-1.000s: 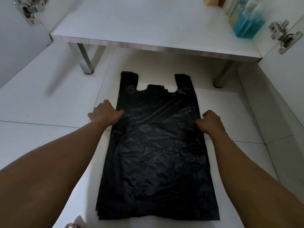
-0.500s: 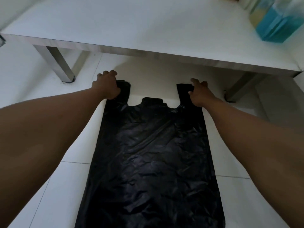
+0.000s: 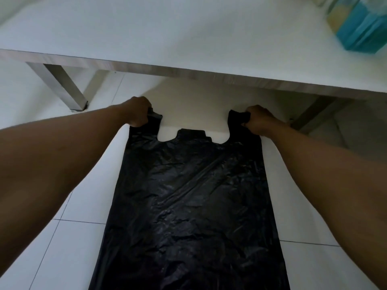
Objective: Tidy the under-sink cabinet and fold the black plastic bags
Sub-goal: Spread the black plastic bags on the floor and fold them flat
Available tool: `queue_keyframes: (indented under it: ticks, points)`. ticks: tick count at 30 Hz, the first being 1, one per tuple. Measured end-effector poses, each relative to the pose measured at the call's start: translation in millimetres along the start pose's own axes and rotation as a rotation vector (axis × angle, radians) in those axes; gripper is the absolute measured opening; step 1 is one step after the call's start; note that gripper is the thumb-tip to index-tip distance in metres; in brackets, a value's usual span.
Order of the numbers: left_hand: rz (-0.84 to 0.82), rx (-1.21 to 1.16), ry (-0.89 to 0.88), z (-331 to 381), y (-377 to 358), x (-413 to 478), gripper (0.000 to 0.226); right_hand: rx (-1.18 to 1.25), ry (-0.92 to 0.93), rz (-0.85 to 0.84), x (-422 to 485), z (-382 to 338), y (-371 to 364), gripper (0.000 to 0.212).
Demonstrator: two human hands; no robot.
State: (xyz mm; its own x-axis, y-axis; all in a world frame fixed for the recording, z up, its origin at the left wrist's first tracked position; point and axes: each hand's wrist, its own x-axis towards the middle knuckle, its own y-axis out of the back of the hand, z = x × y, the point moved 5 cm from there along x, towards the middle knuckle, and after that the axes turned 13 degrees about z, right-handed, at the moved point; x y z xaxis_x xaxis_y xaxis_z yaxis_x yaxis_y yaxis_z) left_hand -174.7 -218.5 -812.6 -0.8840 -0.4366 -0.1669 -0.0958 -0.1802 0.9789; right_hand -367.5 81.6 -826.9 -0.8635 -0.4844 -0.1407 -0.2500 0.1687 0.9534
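A stack of black plastic bags (image 3: pixel 188 201) lies flat on the white tiled floor, handles pointing away from me toward the cabinet. My left hand (image 3: pixel 137 111) grips the left handle, its fingers curled round the bunched plastic. My right hand (image 3: pixel 258 120) grips the right handle in the same way. Both handle tips are slightly lifted and crumpled in my fists. The bags' bottom edge runs out of view below.
The white cabinet floor shelf (image 3: pixel 188 38) stands just beyond the bags on metal legs (image 3: pixel 65 84). A blue and yellow pack (image 3: pixel 356 24) sits on the shelf at the far right. White floor tiles (image 3: pixel 52 258) lie on both sides of the bags.
My hands went from the bags' side edges up to the two handles and now grip them, bunching the tips. My head has moved closer and lower.
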Motion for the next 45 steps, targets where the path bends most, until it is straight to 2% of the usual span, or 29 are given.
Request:
queue_keyframes:
  ticks: [2, 5, 7, 12, 15, 18, 22, 24, 26, 29, 31, 33, 36, 41, 45]
  points:
    - [0.043, -0.012, 0.005, -1, 5, -5, 0.023, 0.062, 0.006, 0.050, -8, 1, 6, 0.030]
    - [0.122, -0.003, -0.003, 2, 19, -14, 0.019, 0.190, 0.069, 0.120, -25, -1, 20, 0.016]
    - [0.150, 0.044, -0.004, 8, 30, -25, 0.019, 0.230, 0.134, 0.152, -40, -6, 31, 0.014]
    - [0.166, 0.113, -0.118, 31, 59, -60, 0.026, 0.190, 0.231, 0.137, -88, -13, 47, 0.014]
    - [0.175, 0.156, -0.191, 43, 69, -86, 0.019, 0.120, 0.290, 0.163, -121, -17, 54, 0.014]
    - [0.086, 0.219, -0.234, 49, 64, -113, 0.022, -0.043, 0.359, 0.084, -152, -22, 50, 0.022]
    - [-0.145, 0.139, -0.168, 46, 44, -143, 0.054, -0.263, 0.396, -0.046, -179, -23, 38, 0.041]
    - [-0.229, -0.075, -0.103, 43, 39, -149, 0.062, -0.193, 0.375, -0.035, -180, -22, 39, 0.042]
    - [-0.201, -0.283, -0.053, 38, 42, -147, 0.053, -0.021, 0.298, 0.029, -173, -20, 45, 0.040]
    - [0.013, -0.199, -0.054, 23, 53, -135, 0.036, 0.182, 0.220, 0.167, -150, -16, 57, 0.035]
    - [0.044, -0.129, -0.031, 15, 50, -126, 0.036, 0.196, 0.223, 0.181, -134, -13, 56, 0.021]
    - [0.031, -0.057, -0.014, 8, 41, -116, 0.041, 0.140, 0.228, 0.132, -120, -13, 48, 0.012]
    - [0.017, 0.022, -0.009, 3, 26, -103, 0.047, -0.012, 0.168, 0.031, -106, -13, 29, 0.037]
    - [-0.160, 0.090, -0.023, 2, -2, -90, 0.067, -0.236, 0.101, -0.162, -97, -15, 5, 0.066]
    - [-0.151, 0.145, -0.055, 9, -7, -85, 0.063, -0.206, 0.095, -0.204, -83, -13, -8, 0.044]
